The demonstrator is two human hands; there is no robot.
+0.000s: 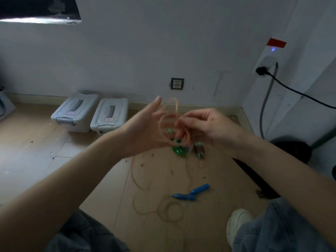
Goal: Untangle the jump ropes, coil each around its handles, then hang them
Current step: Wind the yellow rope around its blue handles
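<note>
A loop of clear, pinkish rope (pixel 168 117) was held up in the air between the two hands, above the cardboard sheet (pixel 209 224) laid on the floor. The left hand (pixel 145 128) was kept flat and released, fingers straight and spread, with the loop passed around or against them; it seemed to be used as a frame so that the turns could be kept apart. The right hand (pixel 203 124) was clenched in a pinch on the rope just beside the loop, probably so that a strand could be drawn through. Whether the green handles (pixel 179 149) below were hanging from this rope or lying on the cardboard could not be told, as the area was blurred. A pair of blue handles (pixel 192 193) was left crossed on the cardboard nearer the person, with its thin rope trailed in loose rings (pixel 170 209) beside it, presumably set aside for later. Nothing was coiled or hung yet.
</note>
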